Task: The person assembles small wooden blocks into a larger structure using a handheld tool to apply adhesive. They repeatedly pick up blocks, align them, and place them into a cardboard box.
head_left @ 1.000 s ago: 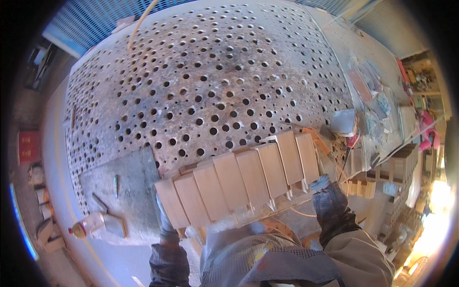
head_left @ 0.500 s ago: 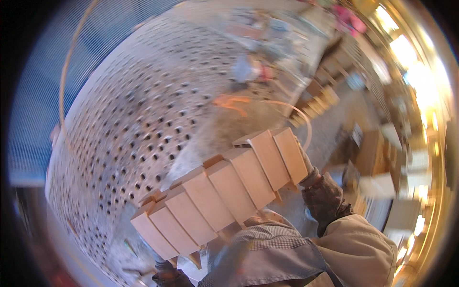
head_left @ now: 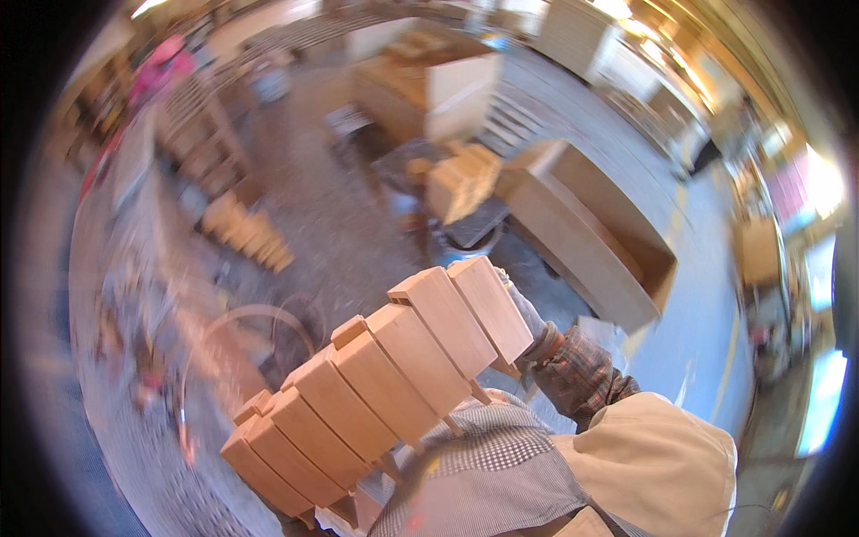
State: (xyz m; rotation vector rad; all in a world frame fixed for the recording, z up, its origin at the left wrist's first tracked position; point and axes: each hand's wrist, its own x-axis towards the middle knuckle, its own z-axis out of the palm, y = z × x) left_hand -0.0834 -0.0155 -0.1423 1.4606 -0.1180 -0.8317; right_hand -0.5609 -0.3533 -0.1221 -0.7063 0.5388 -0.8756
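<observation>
A row of several light wooden box-like pieces [head_left: 374, 376], pressed side by side, slants across in front of my body. Their smooth flat faces are turned up, and short wooden ends stick out below and along the far edge. My right hand [head_left: 530, 324], in a greyish glove with a plaid sleeve behind it, grips the right end of the row; most of its fingers are hidden by the last piece. At the lower left end of the row my left hand does not show. The row is held up against my checked apron [head_left: 510, 438].
An open wooden crate [head_left: 573, 242] lies ahead to the right. Beyond the row, a stack of small wooden pieces [head_left: 463, 183] stands near a big box [head_left: 429, 85]. More wood pieces [head_left: 246, 233] and a curved hose [head_left: 255, 311] are at left. A person [head_left: 720, 134] is far right.
My view has swung to the right, from the perforated tabletop to the shop floor with crates. The row of wooden pieces has come along, held in front of me. My left hand has dropped out of sight.
</observation>
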